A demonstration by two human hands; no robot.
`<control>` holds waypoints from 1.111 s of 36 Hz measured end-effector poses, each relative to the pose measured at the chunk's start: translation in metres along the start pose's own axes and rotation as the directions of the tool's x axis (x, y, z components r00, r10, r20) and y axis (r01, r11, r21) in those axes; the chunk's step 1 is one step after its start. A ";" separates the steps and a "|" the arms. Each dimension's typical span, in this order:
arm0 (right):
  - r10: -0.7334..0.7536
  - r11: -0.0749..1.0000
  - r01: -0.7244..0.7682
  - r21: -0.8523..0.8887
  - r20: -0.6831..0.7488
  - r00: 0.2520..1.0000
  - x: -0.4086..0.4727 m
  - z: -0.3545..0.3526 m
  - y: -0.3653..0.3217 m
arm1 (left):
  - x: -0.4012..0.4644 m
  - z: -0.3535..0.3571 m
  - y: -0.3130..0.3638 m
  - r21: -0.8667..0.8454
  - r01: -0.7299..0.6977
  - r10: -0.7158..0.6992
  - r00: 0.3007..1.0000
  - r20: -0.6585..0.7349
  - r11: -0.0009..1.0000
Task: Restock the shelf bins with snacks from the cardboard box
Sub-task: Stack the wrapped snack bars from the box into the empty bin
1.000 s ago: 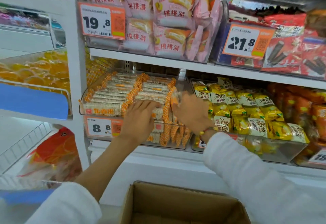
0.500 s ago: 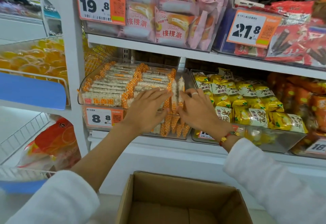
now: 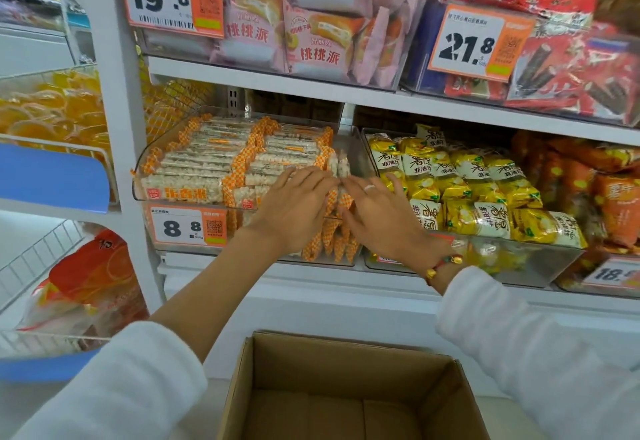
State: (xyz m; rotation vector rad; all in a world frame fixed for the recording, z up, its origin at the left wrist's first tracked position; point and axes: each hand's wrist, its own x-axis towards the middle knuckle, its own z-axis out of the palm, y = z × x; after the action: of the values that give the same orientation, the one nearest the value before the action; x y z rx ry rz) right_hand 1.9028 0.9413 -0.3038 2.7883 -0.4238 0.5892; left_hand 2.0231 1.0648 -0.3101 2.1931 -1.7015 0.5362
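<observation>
While both hands lie flat on the front of the bin [image 3: 145, 193], the restocking of that bin looks close to finished; the left hand [image 3: 294, 211] rests with straight, spread fingers on the upright rice bars [image 3: 332, 228] at the front right corner, and the right hand [image 3: 382, 221] mirrors it just beside, fingers straight and apart, nothing gripped in either — they seem to be patting the last bars into line. Behind them the bin holds neat flat rows of the same bars, filled up to its rim; the price tag [image 3: 188, 228] hangs below its front wall. Directly beneath the arms sits the box [image 3: 242, 377], flaps open; what shows of its floor is bare cardboard, so I judge little or nothing is left to unload — though its near part is cut off by the frame edge, and packets could lie there unseen. The neighbouring bin of yellow packs [image 3: 478, 190] also looks well stocked; whether it belongs to this job I cannot tell. Both palms are hidden, so exactly which bars each one presses is unclear; the orange packs at far right are blurred and partly cropped.
</observation>
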 end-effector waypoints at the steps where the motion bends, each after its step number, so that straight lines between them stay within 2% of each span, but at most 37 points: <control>1: 0.000 1.000 0.000 0.010 -0.016 1.000 -0.001 -0.001 0.002 | -0.001 0.000 0.001 0.009 0.000 0.000 1.000 -0.002 1.000; 3: -0.008 0.999 0.011 0.051 -0.052 0.999 -0.006 -0.003 0.005 | -0.005 0.000 0.004 0.029 -0.014 0.016 0.999 -0.052 0.999; 7: -0.005 0.985 0.037 0.166 -0.189 0.982 -0.031 -0.016 0.006 | -0.018 -0.006 0.012 0.056 -0.074 0.087 0.961 -0.262 0.996; 11: 0.079 0.948 0.010 0.317 -0.266 0.961 -0.079 -0.013 0.007 | -0.045 -0.009 0.025 0.008 -0.042 0.042 0.931 -0.364 0.999; 13: 0.139 0.932 -0.044 0.359 -0.245 0.959 -0.105 0.003 0.007 | -0.059 -0.001 0.031 -0.014 -0.005 0.000 0.949 -0.316 1.000; 15: 0.208 0.909 -0.132 0.396 -0.154 0.966 -0.134 0.026 0.009 | -0.071 0.016 0.037 -0.056 0.018 -0.031 0.973 -0.228 0.998; 18: 0.296 0.854 -0.325 0.405 0.136 0.946 -0.181 0.060 0.015 | -0.091 0.048 0.050 -0.132 0.092 -0.100 0.994 -0.053 0.987; 21: 0.343 0.815 -0.482 0.321 0.403 0.848 -0.225 0.091 0.020 | -0.110 0.081 0.062 -0.098 0.134 -0.108 0.966 0.235 0.986; 23: 0.331 0.785 -0.543 0.299 0.539 0.775 -0.252 0.108 0.020 | -0.123 0.103 0.071 -0.073 0.056 -0.023 0.918 0.397 0.996; 26: 0.289 0.798 -0.556 0.234 0.661 0.693 -0.281 0.131 0.019 | -0.140 0.140 0.090 -0.116 -0.058 0.111 0.839 0.533 0.992; 29: 0.257 0.806 -0.561 0.190 0.742 0.620 -0.300 0.152 0.018 | -0.161 0.181 0.115 -0.175 -0.039 0.136 0.799 0.586 0.984; 31: 0.229 0.799 -0.578 0.169 0.802 0.551 -0.312 0.170 0.017 | -0.177 0.210 0.130 -0.203 -0.010 0.143 0.745 0.652 0.979; 33: 0.201 0.801 -0.584 0.134 0.858 0.473 -0.322 0.189 0.014 | -0.194 0.240 0.140 -0.220 0.018 0.158 0.641 0.751 0.975; 36: 0.184 0.841 -0.539 0.044 0.913 0.363 -0.330 0.215 0.007 | -0.213 0.276 0.149 -0.236 0.032 0.197 0.449 0.871 0.971; 38: 0.198 0.865 -0.502 -0.027 0.936 0.291 -0.332 0.232 -0.002 | -0.224 0.295 0.155 -0.258 0.021 0.236 0.336 0.912 0.966; 40: 0.244 0.862 -0.498 -0.101 0.942 0.231 -0.337 0.248 -0.013 | -0.235 0.312 0.163 -0.284 -0.044 0.286 0.253 0.924 0.958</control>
State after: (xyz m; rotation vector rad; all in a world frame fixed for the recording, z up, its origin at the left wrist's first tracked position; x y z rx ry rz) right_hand 1.6991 0.9530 -0.6693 2.9011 -1.3596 -1.1884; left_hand 1.8437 1.0804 -0.6933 2.2619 -2.3478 -1.2702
